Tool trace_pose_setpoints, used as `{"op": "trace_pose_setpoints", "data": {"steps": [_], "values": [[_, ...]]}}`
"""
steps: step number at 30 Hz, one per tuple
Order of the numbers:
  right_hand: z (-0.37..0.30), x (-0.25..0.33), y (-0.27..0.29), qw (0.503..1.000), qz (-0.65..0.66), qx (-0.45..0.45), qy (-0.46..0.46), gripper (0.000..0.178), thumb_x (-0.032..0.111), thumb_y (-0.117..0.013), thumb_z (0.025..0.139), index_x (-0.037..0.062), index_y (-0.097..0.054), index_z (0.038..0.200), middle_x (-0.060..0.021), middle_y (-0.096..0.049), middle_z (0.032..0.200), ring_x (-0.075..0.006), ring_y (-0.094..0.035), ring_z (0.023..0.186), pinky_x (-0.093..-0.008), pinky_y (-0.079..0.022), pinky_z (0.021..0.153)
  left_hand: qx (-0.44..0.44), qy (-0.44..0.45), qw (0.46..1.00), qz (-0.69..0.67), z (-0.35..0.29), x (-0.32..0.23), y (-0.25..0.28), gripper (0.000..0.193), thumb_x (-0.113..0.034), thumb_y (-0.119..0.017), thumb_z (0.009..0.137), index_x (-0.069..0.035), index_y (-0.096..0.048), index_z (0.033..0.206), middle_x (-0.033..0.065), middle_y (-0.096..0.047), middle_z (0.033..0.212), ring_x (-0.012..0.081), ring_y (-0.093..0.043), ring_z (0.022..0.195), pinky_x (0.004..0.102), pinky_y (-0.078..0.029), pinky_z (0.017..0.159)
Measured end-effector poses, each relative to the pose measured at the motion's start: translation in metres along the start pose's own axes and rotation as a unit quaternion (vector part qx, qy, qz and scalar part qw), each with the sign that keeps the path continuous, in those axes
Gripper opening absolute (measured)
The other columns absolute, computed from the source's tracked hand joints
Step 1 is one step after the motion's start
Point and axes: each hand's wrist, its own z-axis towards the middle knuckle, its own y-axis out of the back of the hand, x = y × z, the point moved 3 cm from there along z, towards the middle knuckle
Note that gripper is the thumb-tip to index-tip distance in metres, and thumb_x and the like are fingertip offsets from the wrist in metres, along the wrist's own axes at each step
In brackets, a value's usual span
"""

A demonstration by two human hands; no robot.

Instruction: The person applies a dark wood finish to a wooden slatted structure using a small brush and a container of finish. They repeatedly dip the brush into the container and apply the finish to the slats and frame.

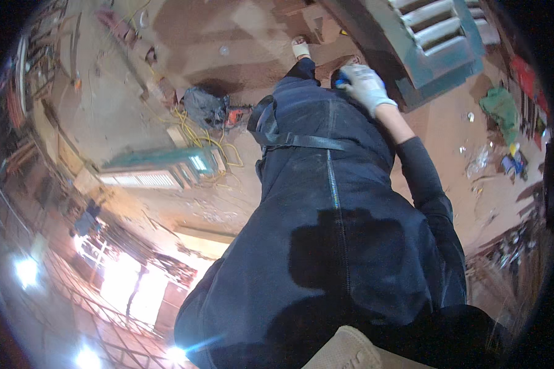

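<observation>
A white-and-grey work glove covers my right hand point(366, 89), which is over my right knee with its fingers curled. Something blue point(341, 81) shows at the fingers; whether it is a held object or part of the glove I cannot make out. Close by on the right stands a dark green wooden piece with pale slats point(437, 34), like a louvred shutter; the hand is apart from it. My left hand does not appear. My dark clothing, with a strap point(301, 141) across it, fills the middle.
Left of me lie a dark plastic bag point(204, 107), a tangled yellow cord point(194, 136), an orange tool point(234, 117) and another green slatted piece point(160, 166). A green cloth point(500, 112) and litter lie at right. My left foot point(300, 48) is ahead on the floor.
</observation>
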Motion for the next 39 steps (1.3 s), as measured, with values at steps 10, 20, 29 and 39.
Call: {"op": "trace_pose_setpoints", "data": {"steps": [10,20,29,39], "values": [[-0.04,0.142,0.037,0.936,0.117,0.241,0.227,0.059,0.059,-0.061,0.081,0.0112,-0.063,0.115,-0.0151,-0.055,0.122,-0.0342,-0.048,0.12,-0.0446,-0.038,0.102,0.023,0.048,0.998,0.023,-0.008,0.019,-0.028,0.051,-0.035,-0.072,0.079,-0.007,-0.059,0.119,0.017,-0.065,0.106,0.0323,-0.062,0.104,0.0418,-0.049,0.089],[-0.029,0.164,0.027,0.921,0.083,0.274,0.266,0.057,0.055,-0.069,0.076,0.011,-0.065,0.113,-0.0127,-0.057,0.115,-0.0322,-0.05,0.116,-0.0419,-0.039,0.1,-0.123,-0.451,0.785,0.406,-0.05,-0.154,0.017,0.044,-0.028,-0.073,0.078,-0.008,-0.06,0.115,0.0143,-0.065,0.109,0.034,-0.059,0.11,0.0446,-0.047,0.094],[-0.025,0.168,0.02,0.909,0.208,0.28,0.228,0.051,0.049,-0.072,0.068,0.0038,-0.066,0.092,-0.0183,-0.063,0.098,-0.0368,-0.058,0.101,-0.0424,-0.044,0.088,0.174,-0.286,0.918,0.214,-0.019,-0.13,0.057,0.031,-0.025,-0.061,0.089,-0.005,-0.062,0.113,0.0195,-0.066,0.089,0.0341,-0.064,0.078,0.0395,-0.05,0.071],[-0.005,0.154,0.009,0.867,0.237,0.379,0.22,0.059,0.049,-0.078,0.069,0.0022,-0.066,0.102,-0.0186,-0.062,0.102,-0.0351,-0.058,0.1,-0.0399,-0.045,0.088,0.118,-0.215,0.954,0.175,0.031,-0.096,0.065,0.042,-0.036,-0.061,0.089,-0.003,-0.058,0.115,0.0134,-0.065,0.1,0.0253,-0.061,0.092,0.0361,-0.048,0.083]]}}
